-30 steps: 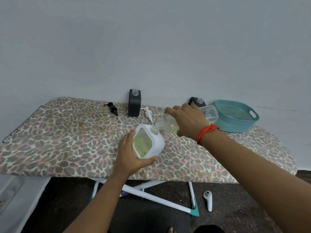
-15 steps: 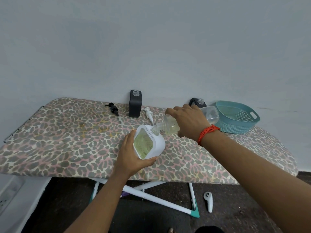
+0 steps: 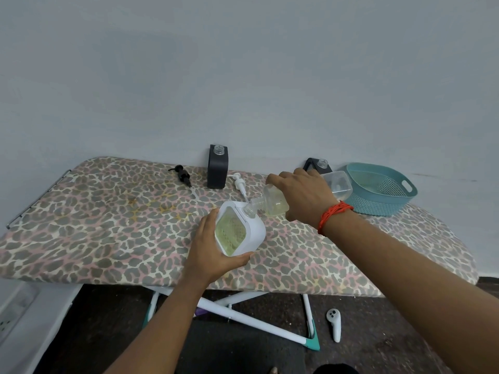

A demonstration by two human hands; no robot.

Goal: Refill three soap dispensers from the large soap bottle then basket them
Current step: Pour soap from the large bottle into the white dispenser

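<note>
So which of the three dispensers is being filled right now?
The white square dispenser, tilted in the left hand; both black ones stand open and untouched by the wall.

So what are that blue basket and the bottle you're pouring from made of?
The basket looks like matte teal moulded plastic, judging by its perforated walls and cut-out handle. The bottle in the right hand seems clear glossy plastic; yellowish liquid shows through.

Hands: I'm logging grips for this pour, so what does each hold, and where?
Left hand grips the white dispenser by its lower side; right hand grips the clear soap bottle around its body.
</note>
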